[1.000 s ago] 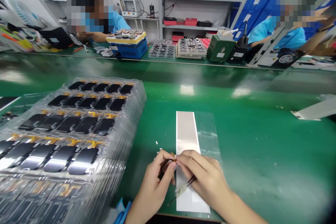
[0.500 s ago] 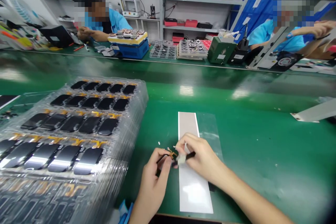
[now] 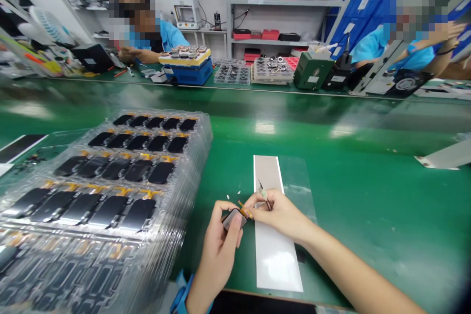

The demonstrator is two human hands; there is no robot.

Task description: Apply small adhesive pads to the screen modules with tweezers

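My left hand [image 3: 221, 240] is closed on a small display screen [image 3: 234, 220], its grey back facing up and the thumb pressed on it. An orange flex cable [image 3: 243, 209] sticks out from the screen's right side. My right hand [image 3: 277, 211] has its fingertips at that cable, seemingly pinching it. Tucked in the same hand is a pair of tweezers [image 3: 262, 191], slim and dark with a pale green patch, pointing up and away. Under the right hand lies a long white backing strip [image 3: 277, 265]. Tiny white scraps [image 3: 228, 196] lie just beyond my left hand.
Stacked clear plastic trays [image 3: 184, 191] with rows of black screens fill the left. A clear film [image 3: 300, 181] lies beside the strip. A white metal foot [image 3: 437, 157] stands at right. Two people in blue work across the bench behind a blue box [image 3: 191, 71] and a green box [image 3: 312, 71].
The screen has turned so its grey back shows. My right hand's fingertips are now at the flex cable, and the tweezers have swung to point upward. The view has shifted slightly.
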